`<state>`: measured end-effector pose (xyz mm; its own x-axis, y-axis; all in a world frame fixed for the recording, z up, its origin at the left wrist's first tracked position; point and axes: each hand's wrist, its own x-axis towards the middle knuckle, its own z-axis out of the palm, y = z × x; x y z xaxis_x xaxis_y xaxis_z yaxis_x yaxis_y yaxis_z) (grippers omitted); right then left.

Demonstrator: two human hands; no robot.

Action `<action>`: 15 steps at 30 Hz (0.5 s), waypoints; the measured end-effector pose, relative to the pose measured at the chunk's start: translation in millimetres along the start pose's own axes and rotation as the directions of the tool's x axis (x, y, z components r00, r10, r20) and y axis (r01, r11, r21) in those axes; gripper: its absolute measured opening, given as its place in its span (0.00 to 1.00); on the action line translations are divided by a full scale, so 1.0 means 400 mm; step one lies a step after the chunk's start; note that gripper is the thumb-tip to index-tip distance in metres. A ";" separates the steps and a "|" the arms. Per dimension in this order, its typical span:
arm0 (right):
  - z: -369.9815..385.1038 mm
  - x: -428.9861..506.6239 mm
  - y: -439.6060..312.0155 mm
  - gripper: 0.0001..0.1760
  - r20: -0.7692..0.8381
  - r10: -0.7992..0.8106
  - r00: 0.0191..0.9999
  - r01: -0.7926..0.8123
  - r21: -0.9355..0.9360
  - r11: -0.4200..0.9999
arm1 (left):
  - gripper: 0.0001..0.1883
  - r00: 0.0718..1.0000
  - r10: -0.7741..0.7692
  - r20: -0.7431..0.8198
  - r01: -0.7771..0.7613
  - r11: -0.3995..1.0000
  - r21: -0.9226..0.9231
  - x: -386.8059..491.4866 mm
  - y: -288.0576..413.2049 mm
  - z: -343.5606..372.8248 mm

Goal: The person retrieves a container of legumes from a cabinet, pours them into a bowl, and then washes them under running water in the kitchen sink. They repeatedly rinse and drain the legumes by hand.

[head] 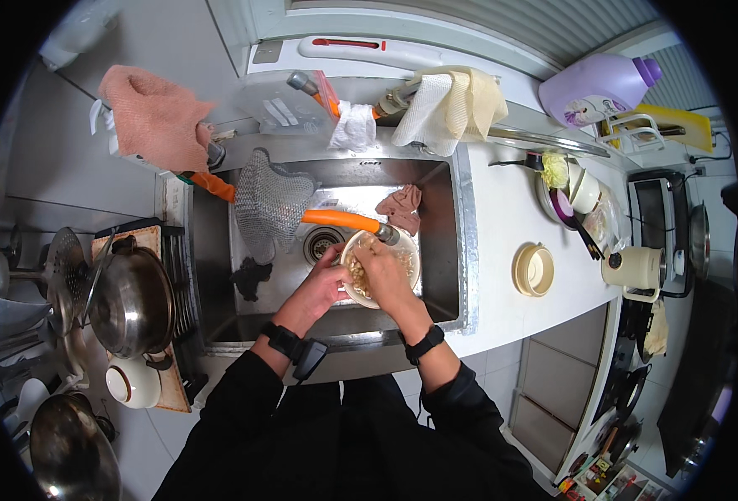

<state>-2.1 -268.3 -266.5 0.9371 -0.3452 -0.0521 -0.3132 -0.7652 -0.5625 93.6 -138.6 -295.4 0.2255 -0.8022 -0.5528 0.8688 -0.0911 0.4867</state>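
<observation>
Over the stainless steel sink [441,263], my left hand [325,282] grips the rim of a white bowl [411,250]. The bowl holds small pale pieces, perhaps beans or nuts, in what looks like water. My right hand [381,275] is inside the bowl among the pieces; its fingertips are partly hidden, so its grasp cannot be told. The metal end of an orange hose [344,219] hangs over the bowl's far rim. A grey mesh cloth [269,200] drapes over the hose at the left. A brownish-pink cloth [401,206] lies in the sink's far right part, beyond the bowl.
A dark rag [251,278] lies left of the drain [322,244]. Cloths [456,106] hang over the tap behind the sink. On the right counter stand a cream container [533,269] and a cream electric kettle [633,266]. A lidded steel pot [132,300] stands at the left.
</observation>
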 end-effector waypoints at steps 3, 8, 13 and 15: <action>-0.029 -0.007 -0.001 0.13 -0.047 -0.070 0.996 0.072 0.033 0.997 | 0.37 0.999 -0.034 0.003 0.034 0.999 0.012 0.011 0.005 0.002; -0.105 -0.041 -0.033 0.18 -0.126 -0.226 0.966 0.222 -0.050 0.974 | 0.37 0.999 -0.050 0.012 0.050 0.999 0.016 0.011 0.011 0.005; -0.086 -0.012 -0.024 0.18 -0.005 -0.174 0.985 0.172 -0.114 0.978 | 0.37 1.000 -0.030 0.001 0.030 0.999 -0.016 0.008 0.003 0.003; -0.083 -0.006 -0.020 0.18 0.022 -0.177 0.984 0.179 -0.076 0.981 | 0.38 1.000 -0.031 -0.001 0.031 0.999 -0.013 0.006 0.001 -0.001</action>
<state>-7.0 -279.3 -234.6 0.9810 -0.1918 0.0302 -0.1516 -0.8537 -0.4982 94.5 -140.3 -296.8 0.1989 -0.7987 -0.5679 0.8810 -0.1082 0.4607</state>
